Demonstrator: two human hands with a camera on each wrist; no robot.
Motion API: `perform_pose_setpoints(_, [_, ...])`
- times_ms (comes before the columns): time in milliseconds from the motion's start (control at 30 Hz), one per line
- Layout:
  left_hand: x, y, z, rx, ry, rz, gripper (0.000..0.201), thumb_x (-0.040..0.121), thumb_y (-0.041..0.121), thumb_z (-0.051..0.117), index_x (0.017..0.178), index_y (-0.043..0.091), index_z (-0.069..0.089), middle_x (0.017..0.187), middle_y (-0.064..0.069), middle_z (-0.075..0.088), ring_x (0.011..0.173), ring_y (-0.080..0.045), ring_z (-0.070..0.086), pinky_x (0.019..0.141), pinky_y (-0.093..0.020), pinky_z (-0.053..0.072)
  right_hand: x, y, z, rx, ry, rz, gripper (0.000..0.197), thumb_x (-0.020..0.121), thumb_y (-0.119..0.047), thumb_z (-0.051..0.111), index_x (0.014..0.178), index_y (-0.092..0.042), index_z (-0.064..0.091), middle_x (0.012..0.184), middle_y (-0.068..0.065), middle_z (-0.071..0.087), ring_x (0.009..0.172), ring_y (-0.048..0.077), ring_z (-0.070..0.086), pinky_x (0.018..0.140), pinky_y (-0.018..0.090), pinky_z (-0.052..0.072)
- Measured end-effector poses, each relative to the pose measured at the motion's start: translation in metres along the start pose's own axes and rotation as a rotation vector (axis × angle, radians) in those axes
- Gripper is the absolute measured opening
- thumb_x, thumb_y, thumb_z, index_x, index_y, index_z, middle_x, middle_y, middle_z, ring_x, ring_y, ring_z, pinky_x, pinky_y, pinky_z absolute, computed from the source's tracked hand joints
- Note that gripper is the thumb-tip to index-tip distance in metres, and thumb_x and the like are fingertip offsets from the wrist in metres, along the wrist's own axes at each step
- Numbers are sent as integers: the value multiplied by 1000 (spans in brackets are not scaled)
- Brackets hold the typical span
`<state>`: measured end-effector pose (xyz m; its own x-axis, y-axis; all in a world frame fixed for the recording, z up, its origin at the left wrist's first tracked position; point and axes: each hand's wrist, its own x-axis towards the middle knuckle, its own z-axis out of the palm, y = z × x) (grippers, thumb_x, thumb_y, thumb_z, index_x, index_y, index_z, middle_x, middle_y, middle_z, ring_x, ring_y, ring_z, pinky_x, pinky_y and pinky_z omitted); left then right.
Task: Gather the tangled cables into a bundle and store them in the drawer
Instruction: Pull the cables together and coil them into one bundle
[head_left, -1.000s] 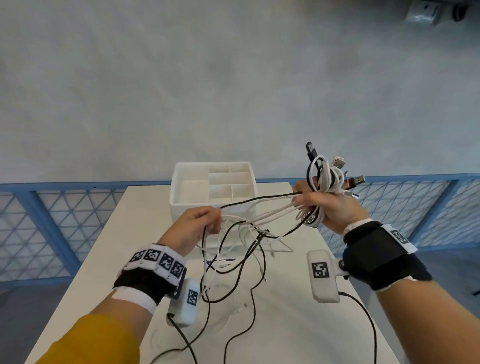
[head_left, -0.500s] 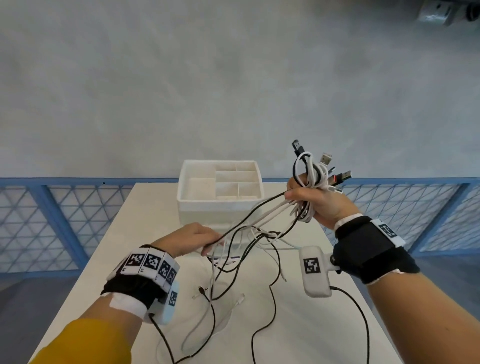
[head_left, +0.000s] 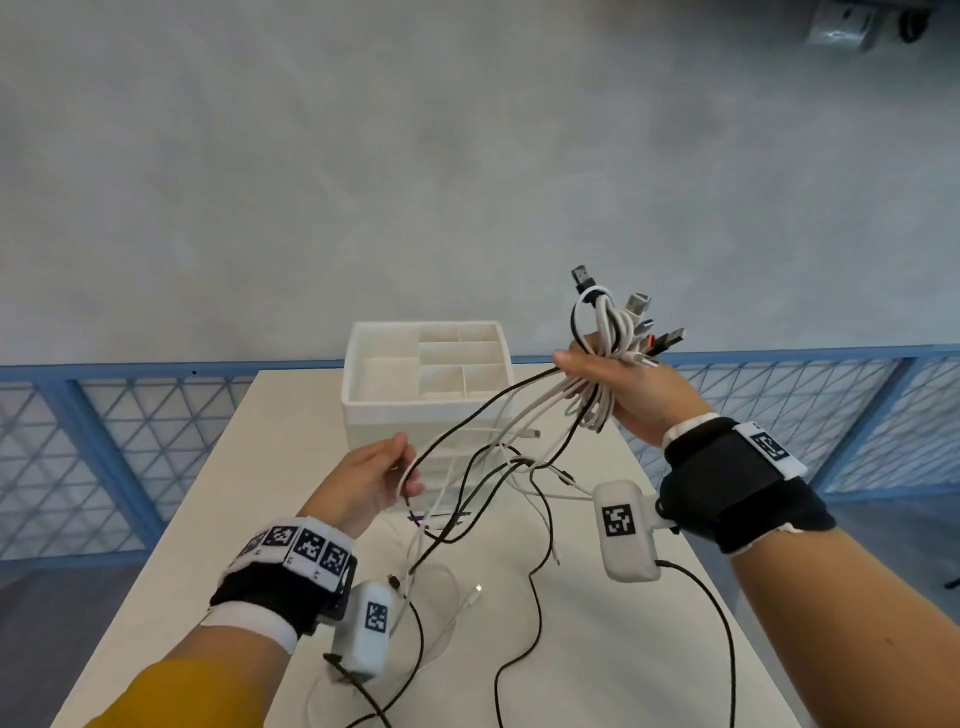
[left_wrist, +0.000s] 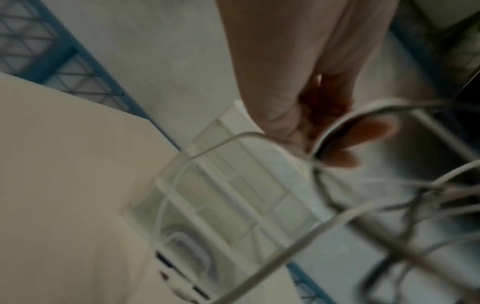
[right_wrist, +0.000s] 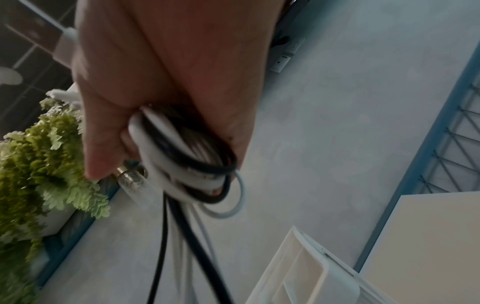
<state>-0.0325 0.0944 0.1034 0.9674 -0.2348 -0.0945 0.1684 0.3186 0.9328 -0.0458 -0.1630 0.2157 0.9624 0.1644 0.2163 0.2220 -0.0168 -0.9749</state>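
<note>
Left wrist view was blurred throughout — the cables (left_wrist: 306, 232) smeared to grey streaks, so which strand the left hand (left_wrist: 306, 86) pinched could not be told. Its fingertips (left_wrist: 374, 131) showed only as reddish smudges. Drawer unit (head_left: 395, 410) fronts were screened by hanging strands in the head view; whether any drawer stood open could not be told. Cable ends ran off the bottom edge. In the right wrist view the right hand (right_wrist: 166, 78) hid the plugs — the plant (right_wrist: 39, 156) was blurred.

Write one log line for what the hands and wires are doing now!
right hand: grips coiled black-and-white cable bundle | left hand: pinches loose white cable | white drawer organizer: on table, cables not stored
</note>
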Motion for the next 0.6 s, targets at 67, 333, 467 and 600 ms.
perform_pose_setpoints(67, [-2, -9, -9, -10, 28, -25, 29, 81, 36, 49, 72, 9, 56, 50, -4, 40, 38, -10, 46, 50, -24, 53, -2, -4, -4, 42, -7, 20, 16, 65, -24, 69, 69, -15, 57, 59, -9, 54, 57, 3, 55, 56, 14, 46])
perform_pose_setpoints(333, [-3, -16, -14, -41, 33, -76, 27, 92, 13, 45, 74, 6, 64, 50, -2, 50, 42, -10, 53, 50, -24, 54, -3, -3, -9, 10, 19, 10, 23, 68, -22, 77, 72, -13, 55, 63, -5, 53, 59, 4, 54, 60, 16, 47])
perform_pose_setpoints(467, [0, -29, -34, -102, 320, -160, 33, 96, 10, 38, 66, 5, 51, 52, -6, 59, 44, -12, 60, 45, -22, 55, -2, -9, -16, 64, 75, -45, 21, 68, -20, 75, 69, -13, 55, 57, -6, 53, 57, 7, 54, 60, 20, 46])
perform_pose_setpoints(600, [-6, -31, -24, 652, 177, -412, 33, 88, 9, 52, 56, 6, 58, 62, -10, 54, 51, -18, 52, 46, -22, 46, 1, -10, -14, 43, 12, -49, 18, 74, -17, 71, 66, -15, 55, 56, -10, 53, 56, 4, 53, 58, 18, 45])
